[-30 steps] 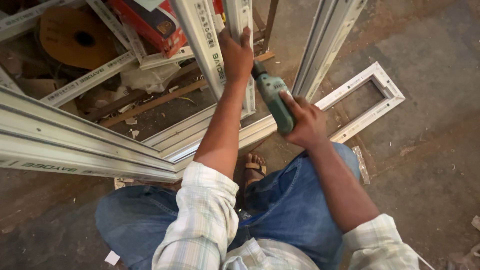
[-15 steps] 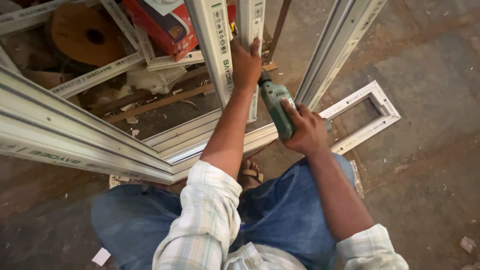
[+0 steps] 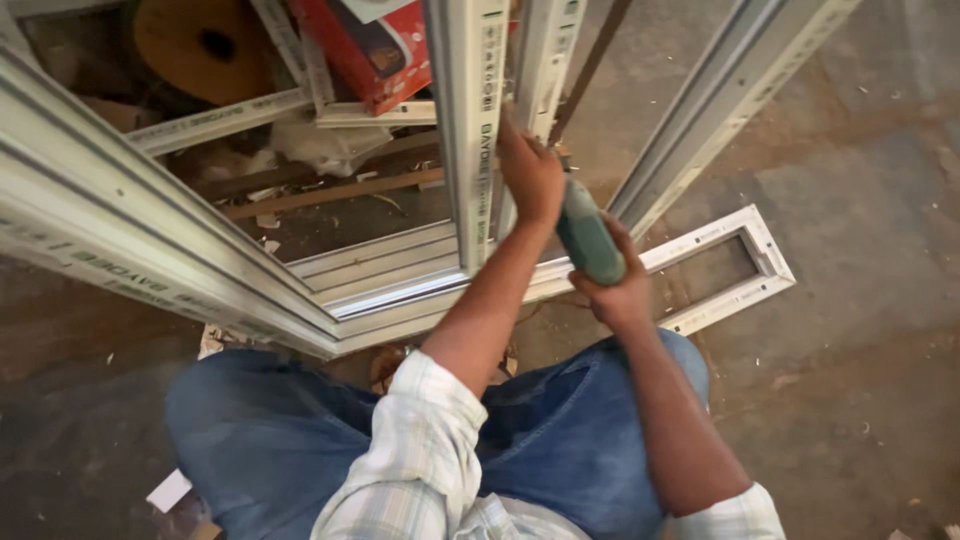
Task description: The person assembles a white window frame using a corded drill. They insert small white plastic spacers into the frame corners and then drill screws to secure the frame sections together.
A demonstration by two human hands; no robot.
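I crouch over a white window frame (image 3: 400,290) standing on a concrete floor. My left hand (image 3: 530,175) grips one of its upright white bars (image 3: 540,60), fingers wrapped round it. My right hand (image 3: 615,290) holds a green power drill (image 3: 588,238) just right of that hand, its nose pointing up toward the bar. The drill's tip is hidden behind my left hand. A second upright bar (image 3: 472,110) rises just left of my left hand.
A long white profile (image 3: 120,220) runs diagonally at the left. A small white rectangular frame (image 3: 745,260) lies on the floor at right. Behind the frame are a red box (image 3: 375,55), a brown spool (image 3: 200,45) and wooden strips (image 3: 320,195). My blue-trousered knees fill the foreground.
My view has shifted closer and lower. My left hand keeps its grip on the bar while the drill has tilted up nearer to that hand.
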